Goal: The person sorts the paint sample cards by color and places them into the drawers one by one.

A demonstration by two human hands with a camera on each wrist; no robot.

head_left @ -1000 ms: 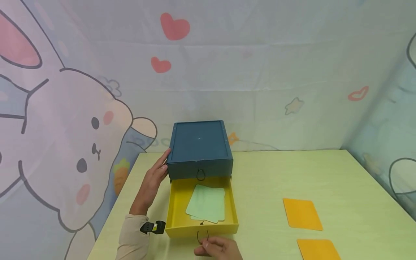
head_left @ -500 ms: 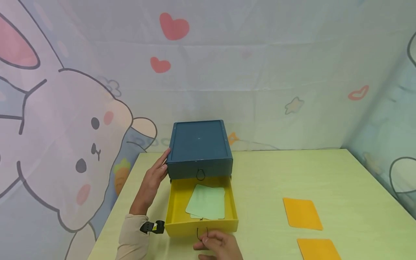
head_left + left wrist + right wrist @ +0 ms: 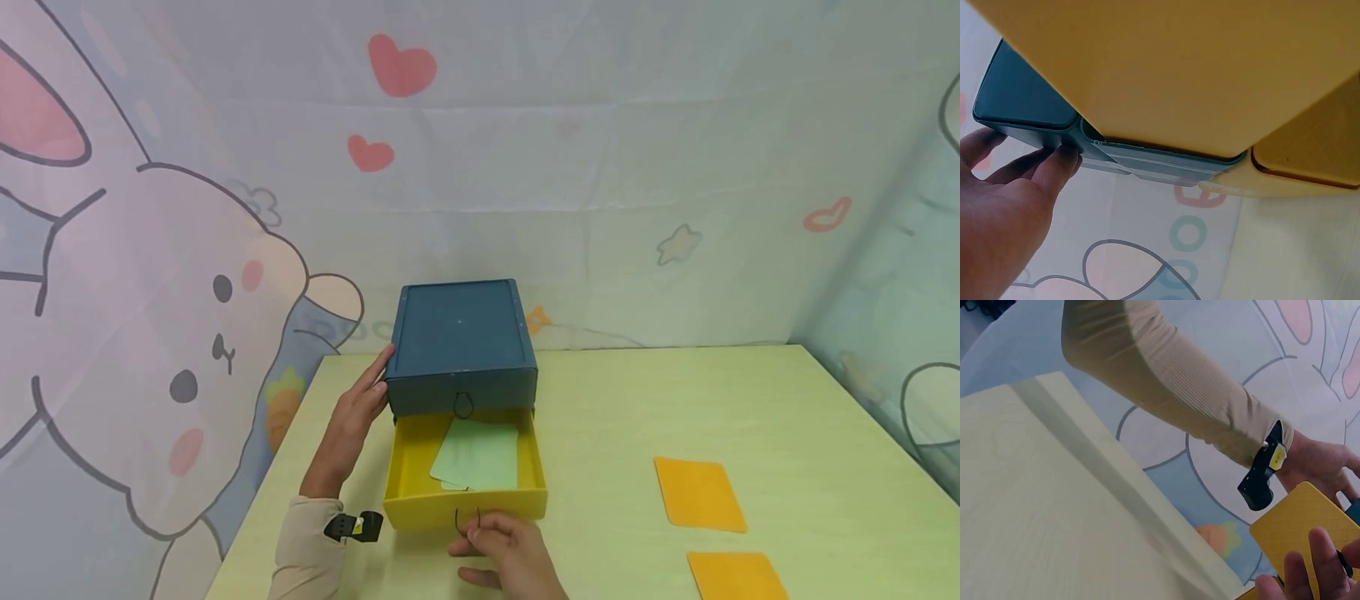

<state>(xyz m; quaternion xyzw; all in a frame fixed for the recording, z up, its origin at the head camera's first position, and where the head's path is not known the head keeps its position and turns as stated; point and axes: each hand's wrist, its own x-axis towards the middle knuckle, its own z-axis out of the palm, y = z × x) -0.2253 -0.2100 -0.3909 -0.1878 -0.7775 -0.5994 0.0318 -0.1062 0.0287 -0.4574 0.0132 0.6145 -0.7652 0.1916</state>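
Two jobs at once: my right hand (image 3: 512, 557) pinches the cord loop (image 3: 457, 523) of the yellow drawer (image 3: 420, 513), jutting toward six o'clock from beneath the blue box (image 3: 461, 329); my left hand (image 3: 351, 425), fingers extended, touches its nine-o'clock side; a level, straight slide seems best.

Two hands are in view: one left hand (image 3: 351, 425) and one right hand (image 3: 519, 557). There are three drawers: one blue drawer (image 3: 460, 333), one open yellow drawer (image 3: 465, 510) and one lower yellow drawer (image 3: 1313, 140). Two cord loops (image 3: 457, 522) hang, one per drawer front on two drawers. Two orange cards (image 3: 701, 494) lie on one table (image 3: 600, 433). At least two green cards (image 3: 480, 454) overlap, so their exact count is unclear. The head view shows three printed hearts (image 3: 402, 67).
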